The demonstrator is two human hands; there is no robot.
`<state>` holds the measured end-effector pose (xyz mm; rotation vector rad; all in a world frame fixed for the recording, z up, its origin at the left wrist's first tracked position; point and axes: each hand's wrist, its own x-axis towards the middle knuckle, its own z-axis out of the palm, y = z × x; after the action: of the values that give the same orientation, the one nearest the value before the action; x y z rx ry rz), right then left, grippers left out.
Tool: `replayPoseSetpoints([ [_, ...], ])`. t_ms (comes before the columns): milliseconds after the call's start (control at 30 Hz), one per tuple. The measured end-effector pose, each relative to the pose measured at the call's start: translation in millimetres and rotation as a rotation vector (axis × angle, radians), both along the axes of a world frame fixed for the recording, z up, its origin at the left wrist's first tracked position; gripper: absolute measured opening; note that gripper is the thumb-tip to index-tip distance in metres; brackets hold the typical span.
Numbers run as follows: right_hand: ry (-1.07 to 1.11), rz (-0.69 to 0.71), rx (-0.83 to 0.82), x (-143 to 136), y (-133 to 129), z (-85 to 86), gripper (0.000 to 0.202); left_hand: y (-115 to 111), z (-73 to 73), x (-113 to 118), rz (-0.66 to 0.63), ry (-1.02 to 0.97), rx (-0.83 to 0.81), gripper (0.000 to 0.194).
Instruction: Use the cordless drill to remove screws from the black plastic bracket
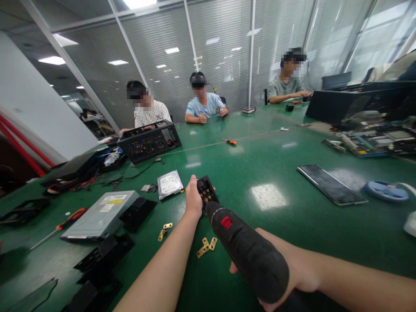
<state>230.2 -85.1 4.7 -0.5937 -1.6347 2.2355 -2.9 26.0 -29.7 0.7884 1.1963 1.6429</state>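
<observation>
My left hand (194,198) grips a small black block (205,189) with brass-coloured metal parts inside, near the middle of the green table. In my right hand (286,264) is a black cordless drill (243,247) with a red switch on top. The drill's nose points at the near end of the block; whether its bit touches is hidden. Several small brass plates (204,251) lie just below the block, and more brass plates (167,225) sit left of my forearm. A hard drive (170,184) rests left of my left hand.
At left lie an optical drive (100,216), an orange-handled screwdriver (72,219) and black plastic parts (104,255). A black computer case (149,141) stands farther back. To the right are a phone (331,184) and circuit boards (373,141). Three people sit across the table (260,160).
</observation>
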Motion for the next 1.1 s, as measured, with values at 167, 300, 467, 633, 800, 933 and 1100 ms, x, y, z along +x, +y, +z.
replayPoseSetpoints([
  [167,0.015,-0.032,-0.035,0.1,-0.8,0.8,0.083,-1.1,-0.5,-0.9,-0.014,-0.025,0.011,0.062],
  [300,0.005,-0.022,-0.041,0.6,-1.2,4.5,0.079,-1.2,-2.1,-3.4,-0.027,-0.027,0.012,0.066],
  [467,0.007,-0.001,-0.058,-2.1,-1.2,7.8,0.065,0.6,-3.2,-4.9,-0.016,-0.038,0.007,0.066],
  [633,-0.001,0.009,-0.041,-4.5,-1.7,6.8,0.066,1.9,-3.8,-4.6,-0.010,-0.062,-0.002,0.061],
  [800,0.017,0.038,-0.010,-4.5,-1.5,6.2,0.067,2.9,-5.0,-3.8,-0.002,-0.089,0.009,0.063],
  [933,0.005,0.043,-0.028,-2.8,-1.7,8.4,0.065,3.4,-4.0,-2.4,-0.018,-0.160,0.005,0.065],
  [1100,0.007,0.045,-0.041,-2.4,-1.4,9.8,0.067,3.5,-1.3,-1.0,-0.013,-0.195,-0.007,0.063],
])
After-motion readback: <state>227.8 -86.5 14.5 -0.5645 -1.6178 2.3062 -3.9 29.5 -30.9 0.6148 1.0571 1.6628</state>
